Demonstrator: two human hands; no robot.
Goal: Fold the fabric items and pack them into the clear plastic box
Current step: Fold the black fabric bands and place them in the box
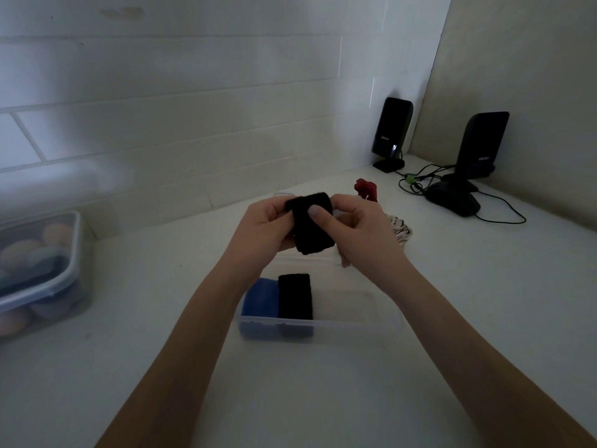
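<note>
Both hands, left hand [263, 229] and right hand [358, 232], are clasped around a soft, folded black cloth [312, 223] above the clear plastic box [355, 323].

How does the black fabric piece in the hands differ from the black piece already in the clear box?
The held black piece is up in the air, pinched between the left hand and right hand; the packed black piece is touched by neither hand. The held one hangs tilted above the clear box; the packed one sits inside beside a blue piece. Both look dark and folded.
</note>
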